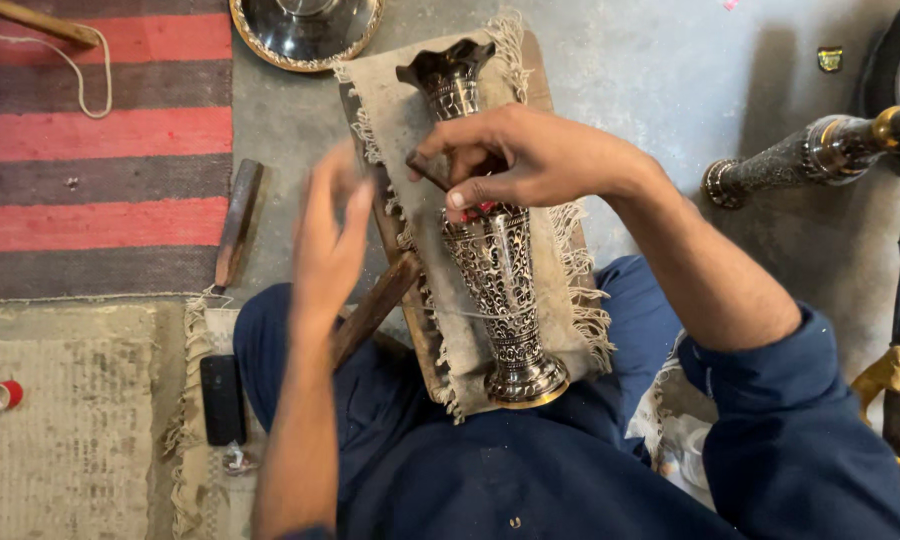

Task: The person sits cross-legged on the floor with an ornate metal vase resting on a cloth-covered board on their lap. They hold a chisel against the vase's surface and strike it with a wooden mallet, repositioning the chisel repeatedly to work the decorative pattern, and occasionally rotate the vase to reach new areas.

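An engraved silver-and-black metal vase (492, 250) lies on a frayed beige cloth (400, 120) over a wooden board on my lap, its fluted mouth pointing away and its brass-rimmed foot toward me. My right hand (530, 155) rests over the vase's middle, pinching a thin dark punch-like tool (428, 171) with something red under the fingers. My left hand (328, 235) is blurred, raised left of the vase with its fingers apart and nothing visibly in it. Just below that hand, a wooden handle (375, 308) slants across the board.
A red and grey striped rug (90, 150) lies at the left, with a wooden stick (238, 222) beside it. A black phone (222, 398) sits on a beige mat. A shiny metal plate (305, 30) is at the top; another engraved vessel (800, 160) at the right.
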